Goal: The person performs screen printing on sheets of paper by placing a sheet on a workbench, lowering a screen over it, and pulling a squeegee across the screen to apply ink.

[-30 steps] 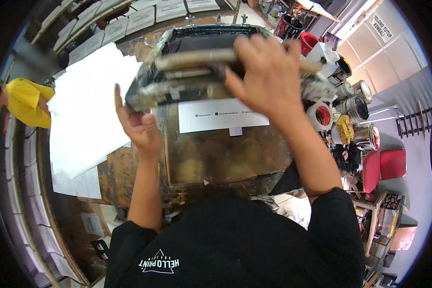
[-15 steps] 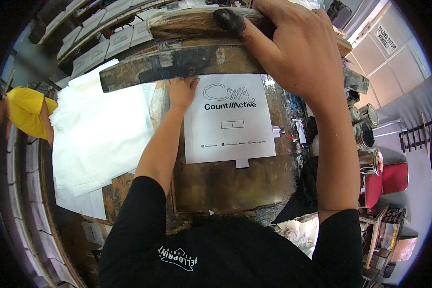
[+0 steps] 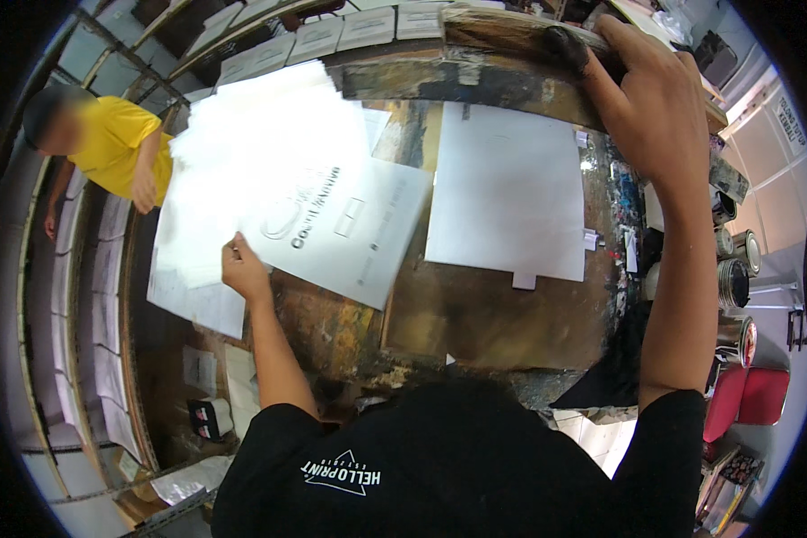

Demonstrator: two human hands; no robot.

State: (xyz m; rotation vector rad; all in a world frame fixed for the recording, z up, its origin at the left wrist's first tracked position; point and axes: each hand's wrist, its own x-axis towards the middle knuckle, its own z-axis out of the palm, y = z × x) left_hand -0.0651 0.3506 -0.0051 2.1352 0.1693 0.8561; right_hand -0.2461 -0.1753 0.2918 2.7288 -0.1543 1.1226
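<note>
My left hand (image 3: 245, 269) pinches the edge of a white printed sheet (image 3: 368, 238), black lettering and line art on it. That sheet is slightly blurred and tilted, partly over a stack of white paper (image 3: 242, 143) on the left. My right hand (image 3: 650, 108), thumb blackened, is closed around what looks like a wooden squeegee (image 3: 502, 40) at the top of the view. Below the squeegee a stained screen frame (image 3: 475, 81) is raised toward the far side. A white sheet (image 3: 507, 197) with no clear print lies on the brown printing board (image 3: 484, 314).
Small paper tabs (image 3: 524, 281) edge the board's sheet. Ink cans (image 3: 733, 282) line the right side, near a red chair (image 3: 762, 403). A co-worker in a yellow shirt (image 3: 121, 134) stands at the left by racks (image 3: 108, 359) of sheets. More sheets (image 3: 368, 29) lie along the back.
My left hand has taken the printed sheet off the board and swung it left to the paper stack. A sheet without clear print now shows there. My right hand still holds the squeegee.
</note>
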